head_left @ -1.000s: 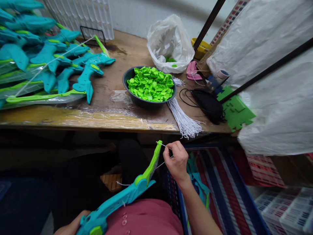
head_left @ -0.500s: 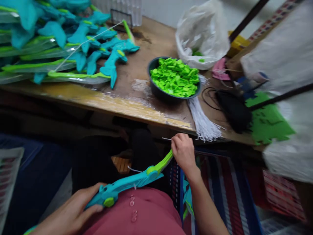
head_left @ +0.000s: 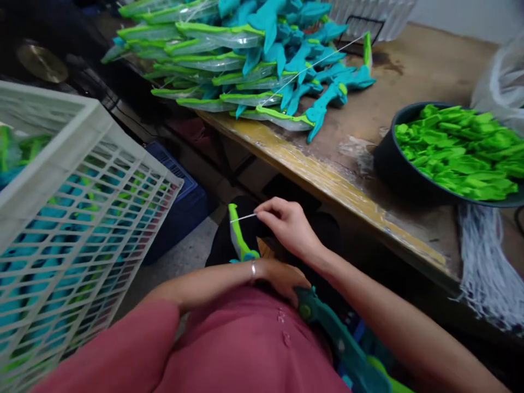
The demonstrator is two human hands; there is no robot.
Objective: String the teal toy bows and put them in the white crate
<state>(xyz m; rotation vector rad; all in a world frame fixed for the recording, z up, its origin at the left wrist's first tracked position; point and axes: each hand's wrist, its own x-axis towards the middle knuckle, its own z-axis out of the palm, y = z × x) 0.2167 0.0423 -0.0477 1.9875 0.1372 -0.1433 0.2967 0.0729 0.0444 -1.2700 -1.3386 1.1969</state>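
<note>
A teal and green toy bow (head_left: 346, 333) lies across my lap, reaching from lower right up to the left. My left hand (head_left: 282, 275) is closed around its middle, with a bracelet on the wrist; part of the bow is hidden behind that forearm. Above it, my right hand (head_left: 289, 224) pinches a thin white string (head_left: 243, 217) between thumb and fingertips. The string runs to the green tip of the bow's upper limb (head_left: 236, 229). Where the string's other end goes cannot be seen.
A pile of similar bows (head_left: 262, 65) lies on the wooden table (head_left: 429, 65). To the right stand a dark bowl (head_left: 385, 158) of green pieces (head_left: 458, 147), white strings (head_left: 485, 262) and a plastic bag (head_left: 507, 82). On the left is a white crate (head_left: 102, 158) holding teal and green parts.
The bow has been swung round, its other end now at the upper left. My right hand has moved from the green limb to the string there. The view has turned left.
</note>
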